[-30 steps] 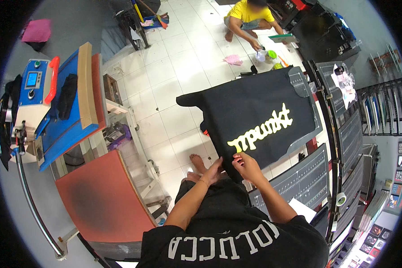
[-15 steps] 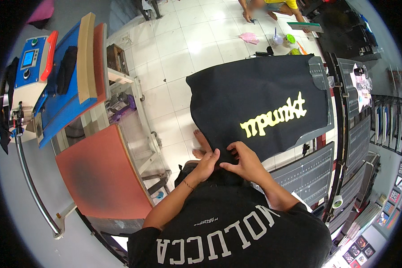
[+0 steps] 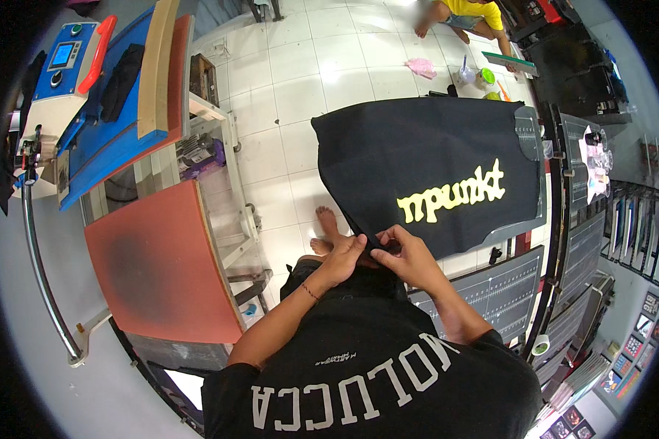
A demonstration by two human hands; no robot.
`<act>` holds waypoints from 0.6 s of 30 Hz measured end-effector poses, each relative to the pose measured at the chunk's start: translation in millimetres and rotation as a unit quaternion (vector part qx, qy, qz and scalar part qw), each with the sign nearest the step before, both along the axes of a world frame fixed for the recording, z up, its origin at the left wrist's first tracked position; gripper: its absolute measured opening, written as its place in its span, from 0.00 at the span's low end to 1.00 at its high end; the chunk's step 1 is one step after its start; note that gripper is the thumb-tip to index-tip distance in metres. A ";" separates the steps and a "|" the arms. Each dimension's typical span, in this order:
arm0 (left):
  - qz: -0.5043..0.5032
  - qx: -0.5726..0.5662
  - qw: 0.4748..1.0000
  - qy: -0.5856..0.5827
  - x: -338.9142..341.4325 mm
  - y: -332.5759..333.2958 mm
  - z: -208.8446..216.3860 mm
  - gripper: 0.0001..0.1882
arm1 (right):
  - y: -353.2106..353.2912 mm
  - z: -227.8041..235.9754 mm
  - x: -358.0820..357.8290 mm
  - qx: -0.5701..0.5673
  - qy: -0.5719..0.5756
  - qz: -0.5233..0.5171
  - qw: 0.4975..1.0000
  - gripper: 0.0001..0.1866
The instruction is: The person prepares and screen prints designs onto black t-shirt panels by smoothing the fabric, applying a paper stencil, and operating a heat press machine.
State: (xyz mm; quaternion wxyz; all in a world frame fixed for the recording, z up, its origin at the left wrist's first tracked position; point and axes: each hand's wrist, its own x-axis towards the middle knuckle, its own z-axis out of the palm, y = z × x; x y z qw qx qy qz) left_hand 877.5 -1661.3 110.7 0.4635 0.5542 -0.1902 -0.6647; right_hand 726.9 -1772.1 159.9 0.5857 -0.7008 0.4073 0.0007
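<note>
A black T-shirt (image 3: 410,139) with bright yellow lettering (image 3: 454,192) printed across it is spread over a flat grey platen (image 3: 529,146), whose ruled corner shows at the far right. The shirt's near left edge reaches my body. There my left hand (image 3: 342,260) has its fingers closed on the cloth, thumb pointing up. Beside it, to the right, my right hand (image 3: 411,257) pinches the same edge with thumb and forefinger. A fold of black cloth stands between the two hands. Several of my fingertips are hidden behind the fabric.
To the left stand a blue heat press (image 3: 113,139) with a red handle and an orange-brown pad (image 3: 161,267). More grey platens (image 3: 494,293) run along the right. Beyond the shirt, a person in yellow (image 3: 483,11) crouches by small tubs (image 3: 485,76) and a pink cloth (image 3: 421,68).
The view has shifted slightly. Both hands have moved a little right along the shirt's near edge and stay closed on it; the fold between them shows more. The crouching person's hand has pulled back.
</note>
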 end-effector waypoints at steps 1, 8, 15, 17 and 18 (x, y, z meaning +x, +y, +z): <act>0.033 -0.004 0.998 0.045 -1.7 -2.2 6.4 0.27 | 0.3 -4.6 -2.0 -0.008 -0.012 -0.007 1.000 0.17; 0.085 -0.111 0.813 -0.566 56.2 -11.6 34.5 0.45 | -10.3 53.5 29.3 -0.324 -0.118 0.084 0.935 0.07; 0.056 -0.366 0.768 -0.522 136.6 -72.3 34.1 0.13 | -15.9 189.1 90.6 -0.277 -0.233 0.404 0.840 0.10; 0.079 -0.314 0.783 -0.530 150.1 -37.4 25.7 0.11 | -23.2 247.7 94.3 -0.240 -0.292 0.459 0.804 0.07; 0.095 -0.300 0.774 -0.549 153.1 -13.4 29.2 0.11 | -27.4 278.0 90.9 -0.249 -0.315 0.461 0.791 0.08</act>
